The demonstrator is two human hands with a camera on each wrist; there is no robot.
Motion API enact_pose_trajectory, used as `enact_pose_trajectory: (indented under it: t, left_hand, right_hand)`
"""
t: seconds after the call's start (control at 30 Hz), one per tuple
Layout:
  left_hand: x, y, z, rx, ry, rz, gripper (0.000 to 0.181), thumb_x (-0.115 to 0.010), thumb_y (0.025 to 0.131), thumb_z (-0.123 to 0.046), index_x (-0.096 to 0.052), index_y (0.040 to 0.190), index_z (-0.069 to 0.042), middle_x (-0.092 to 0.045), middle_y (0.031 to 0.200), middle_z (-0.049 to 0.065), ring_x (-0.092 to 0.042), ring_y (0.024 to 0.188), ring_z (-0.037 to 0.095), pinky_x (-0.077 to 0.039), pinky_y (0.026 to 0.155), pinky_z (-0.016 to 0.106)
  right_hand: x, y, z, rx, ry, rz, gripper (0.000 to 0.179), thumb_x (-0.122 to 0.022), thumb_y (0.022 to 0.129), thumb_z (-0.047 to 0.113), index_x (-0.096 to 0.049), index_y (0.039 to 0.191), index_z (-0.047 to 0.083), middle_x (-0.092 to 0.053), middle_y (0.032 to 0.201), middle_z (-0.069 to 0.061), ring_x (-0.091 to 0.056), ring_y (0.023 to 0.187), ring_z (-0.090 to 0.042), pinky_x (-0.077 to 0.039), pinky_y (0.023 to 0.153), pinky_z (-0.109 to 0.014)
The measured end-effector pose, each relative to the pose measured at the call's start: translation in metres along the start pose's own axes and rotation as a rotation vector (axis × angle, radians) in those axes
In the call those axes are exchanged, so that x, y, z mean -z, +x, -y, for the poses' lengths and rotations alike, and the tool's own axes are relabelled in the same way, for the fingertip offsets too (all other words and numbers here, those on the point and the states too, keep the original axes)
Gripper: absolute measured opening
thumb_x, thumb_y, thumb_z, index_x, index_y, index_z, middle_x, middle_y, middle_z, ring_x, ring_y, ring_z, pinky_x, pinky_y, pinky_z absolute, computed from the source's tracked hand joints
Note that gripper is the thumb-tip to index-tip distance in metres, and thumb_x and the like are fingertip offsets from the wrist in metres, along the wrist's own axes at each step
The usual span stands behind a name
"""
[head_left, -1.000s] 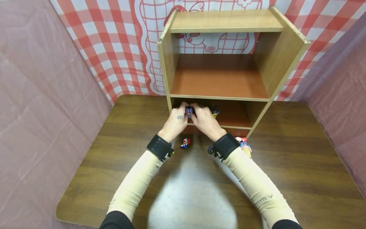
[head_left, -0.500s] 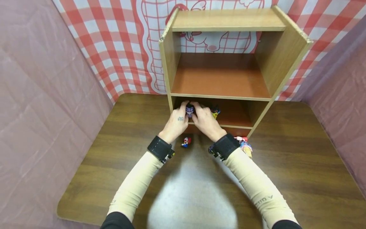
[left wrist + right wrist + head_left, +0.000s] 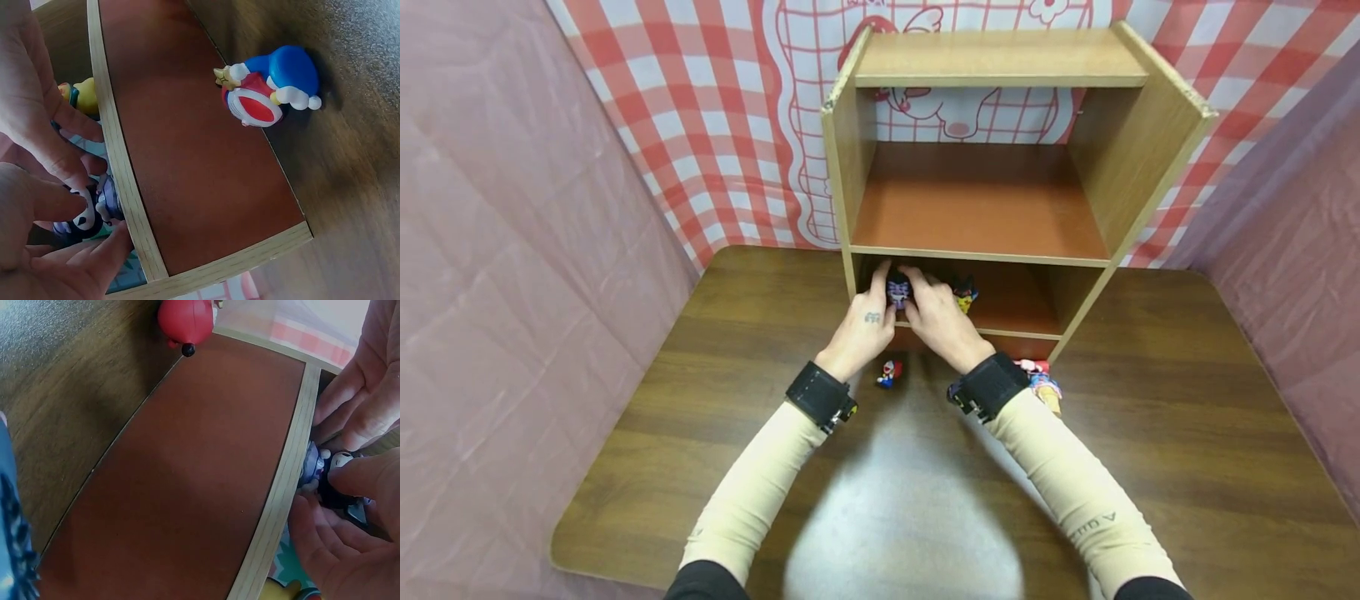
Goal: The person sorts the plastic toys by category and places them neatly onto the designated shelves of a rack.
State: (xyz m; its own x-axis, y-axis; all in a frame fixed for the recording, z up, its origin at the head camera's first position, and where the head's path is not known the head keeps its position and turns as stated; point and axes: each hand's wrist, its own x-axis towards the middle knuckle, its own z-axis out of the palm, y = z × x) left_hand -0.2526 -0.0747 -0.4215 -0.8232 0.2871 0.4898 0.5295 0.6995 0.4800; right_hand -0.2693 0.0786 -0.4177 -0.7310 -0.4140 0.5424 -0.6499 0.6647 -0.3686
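Observation:
A small purple-and-black figurine with a white face [image 3: 898,292] stands at the front of the lower shelf, left of its middle. My left hand [image 3: 865,321] holds it from the left; in the left wrist view the thumb [image 3: 53,206] lies against its head. From the other side my right hand [image 3: 942,318] holds the same figurine [image 3: 312,465], the thumb on its head and the fingers by its base. The hands partly cover it. Just right of my right hand is a yellow figurine with a dark top [image 3: 965,293], on the same shelf.
The two-tier wooden shelf unit [image 3: 977,252] stands on a brown table [image 3: 700,433]. A red, white and blue figurine [image 3: 889,373] lies before its base. A colourful doll [image 3: 1045,390] lies near the right front corner, partly behind my right wrist.
My left index finger has straightened a little and the left hand has dropped slightly. More of the purple figurine shows between the hands. My right hand has hardly moved.

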Motion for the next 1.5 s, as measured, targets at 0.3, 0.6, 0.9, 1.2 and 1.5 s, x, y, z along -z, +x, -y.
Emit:
enact_pose_trajectory:
  t: [0.3, 0.6, 0.9, 1.2, 1.5]
  left_hand:
    - [-0.001, -0.006, 0.000, -0.019, 0.003, -0.002, 0.068, -0.061, 0.086, 0.004, -0.027, 0.145, 0.003, -0.067, 0.101, 0.025, -0.066, 0.086, 0.032, -0.058, 0.070, 0.041]
    - [-0.002, -0.013, -0.001, -0.036, -0.010, -0.014, 0.067, -0.061, 0.084, 0.006, -0.030, 0.143, 0.003, -0.064, 0.109, 0.028, -0.063, 0.097, 0.033, -0.057, 0.078, 0.041]
    - [0.000, -0.021, -0.001, -0.022, -0.023, 0.003, 0.067, -0.060, 0.085, 0.004, -0.029, 0.144, -0.001, -0.065, 0.105, 0.024, -0.062, 0.082, 0.025, -0.056, 0.071, 0.039]
    - [0.001, -0.028, 0.000, 0.002, -0.026, -0.015, 0.066, -0.061, 0.085, 0.001, -0.031, 0.144, -0.002, -0.066, 0.089, 0.019, -0.060, 0.069, 0.021, -0.054, 0.059, 0.038]
    - [0.004, -0.031, 0.000, 0.008, -0.064, -0.059, 0.052, -0.064, 0.083, -0.003, -0.047, 0.132, -0.002, -0.067, 0.109, 0.024, -0.064, 0.094, 0.029, -0.055, 0.082, 0.041]
  right_hand:
    - [0.000, -0.008, 0.002, 0.007, 0.020, -0.047, 0.058, -0.065, 0.080, -0.007, -0.044, 0.134, -0.002, -0.062, 0.107, -0.029, -0.061, 0.092, -0.038, -0.053, 0.076, -0.050]
    - [0.000, -0.017, 0.008, 0.018, 0.088, -0.087, 0.059, -0.064, 0.077, -0.010, -0.043, 0.132, -0.004, -0.066, 0.088, -0.019, -0.063, 0.072, -0.024, -0.055, 0.065, -0.041]
    - [0.009, -0.031, 0.009, -0.046, 0.126, -0.076, 0.056, -0.063, 0.081, -0.006, -0.040, 0.132, -0.002, -0.066, 0.085, -0.014, -0.066, 0.073, -0.021, -0.057, 0.063, -0.036]
    - [0.019, -0.044, 0.009, -0.012, 0.146, -0.062, 0.038, -0.061, 0.086, -0.001, -0.049, 0.122, -0.004, -0.068, 0.081, -0.010, -0.065, 0.069, -0.016, -0.057, 0.059, -0.033]
    - [0.035, -0.062, 0.003, -0.058, 0.149, -0.024, 0.023, -0.059, 0.089, 0.003, -0.058, 0.112, -0.002, -0.069, 0.079, -0.008, -0.063, 0.067, -0.012, -0.056, 0.057, -0.033]
